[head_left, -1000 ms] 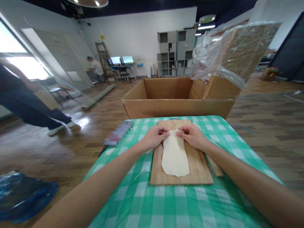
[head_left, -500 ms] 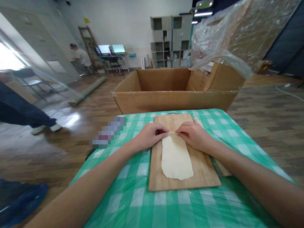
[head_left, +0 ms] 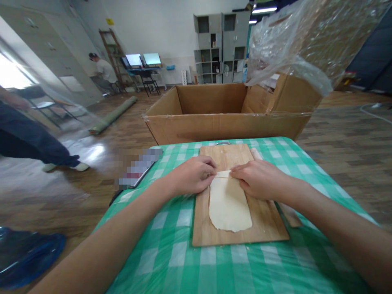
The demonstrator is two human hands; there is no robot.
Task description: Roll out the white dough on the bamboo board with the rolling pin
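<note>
A flat, pale sheet of dough [head_left: 229, 204] lies lengthwise on a wooden cutting board [head_left: 263, 222] on a table with a green and white checked cloth [head_left: 183, 261]. My left hand [head_left: 191, 175] pinches the dough's far left corner. My right hand [head_left: 260, 177] pinches the far right corner, and the far edge is folded over toward me between both hands. A wooden rolling pin [head_left: 255, 153] lies along the board's right side, mostly hidden under my right arm.
A large open cardboard box [head_left: 226, 126] stands just beyond the table, with crinkled clear plastic [head_left: 303, 45] above its right side. A dark flat object [head_left: 143, 173] lies at the table's left edge. One person's legs [head_left: 33, 143] stand at left; another person sits at distant monitors.
The far edge of the dough has been folded over and drawn toward me by both hands, so the sheet looks shorter. The legs at left have shifted.
</note>
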